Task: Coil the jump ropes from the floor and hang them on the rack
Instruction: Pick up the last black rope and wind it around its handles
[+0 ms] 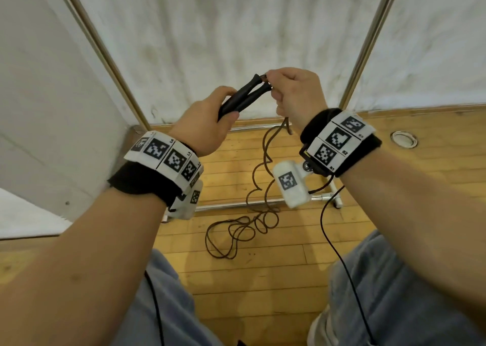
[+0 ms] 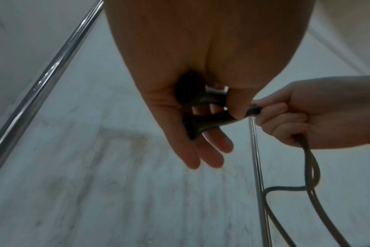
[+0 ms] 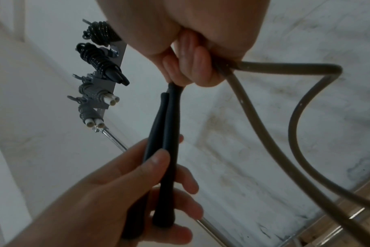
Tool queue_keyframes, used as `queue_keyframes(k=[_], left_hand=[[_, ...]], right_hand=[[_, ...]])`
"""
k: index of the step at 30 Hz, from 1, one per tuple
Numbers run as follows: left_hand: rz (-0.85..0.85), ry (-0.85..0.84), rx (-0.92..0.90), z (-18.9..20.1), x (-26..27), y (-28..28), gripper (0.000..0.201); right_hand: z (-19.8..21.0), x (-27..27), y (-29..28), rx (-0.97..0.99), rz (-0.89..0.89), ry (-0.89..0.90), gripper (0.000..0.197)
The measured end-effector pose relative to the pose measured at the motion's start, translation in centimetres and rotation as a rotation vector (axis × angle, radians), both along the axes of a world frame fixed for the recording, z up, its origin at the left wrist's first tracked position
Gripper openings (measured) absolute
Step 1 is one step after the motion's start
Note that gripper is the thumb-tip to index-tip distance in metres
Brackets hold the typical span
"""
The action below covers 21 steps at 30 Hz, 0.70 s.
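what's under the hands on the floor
The rope hangs down from the right hand and lies in loose loops on the wood floor. The rack's base bar crosses there; the wrist cameras hide parts.

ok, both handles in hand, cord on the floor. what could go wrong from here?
1. The cord lies in overlapping loops on the floor; winding could pull them into a knot.
2. It trails past the rack's base bar and may snag.
3. The handles splay apart in the left hand; one could slip while the right hand winds.
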<state>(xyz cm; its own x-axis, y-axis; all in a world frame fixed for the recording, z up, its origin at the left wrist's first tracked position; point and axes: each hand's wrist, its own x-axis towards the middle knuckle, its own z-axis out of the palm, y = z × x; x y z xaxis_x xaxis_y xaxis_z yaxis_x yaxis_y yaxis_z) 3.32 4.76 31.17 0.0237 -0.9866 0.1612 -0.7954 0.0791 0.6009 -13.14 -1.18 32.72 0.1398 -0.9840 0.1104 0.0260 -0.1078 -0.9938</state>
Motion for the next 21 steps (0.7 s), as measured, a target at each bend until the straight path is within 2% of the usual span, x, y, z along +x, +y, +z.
queue_keyframes(k=[3, 5, 12, 18, 21], left_hand=[[0.022, 0.018, -0.154, 0.3, -0.4, 0.4, 0.037], [0.022, 0.021, -0.191, 0.4, -0.6, 0.5, 0.04], [0.027, -0.011, -0.182, 0.4, -0.4, 0.3, 0.016], [0.019, 0.007, -0.168, 0.6, -1.3, -0.4, 0.018], [0.031, 0.088, -0.127, 0.9, -1.0, -0.8, 0.012]], right_hand=[[0.4, -0.5, -0.2, 0.021, -0.006, -0.104, 0.015], [0.2, -0.5, -0.2, 0.058, -0.011, -0.156, 0.016], [0.7, -0.3, 0.0, 0.02, 0.024, -0.178, 0.025], [1.4, -0.5, -0.6, 0.031, 0.043, -0.3, 0.021], [0.8, -0.9, -0.8, 0.027, 0.061, -0.25, 0.024]])
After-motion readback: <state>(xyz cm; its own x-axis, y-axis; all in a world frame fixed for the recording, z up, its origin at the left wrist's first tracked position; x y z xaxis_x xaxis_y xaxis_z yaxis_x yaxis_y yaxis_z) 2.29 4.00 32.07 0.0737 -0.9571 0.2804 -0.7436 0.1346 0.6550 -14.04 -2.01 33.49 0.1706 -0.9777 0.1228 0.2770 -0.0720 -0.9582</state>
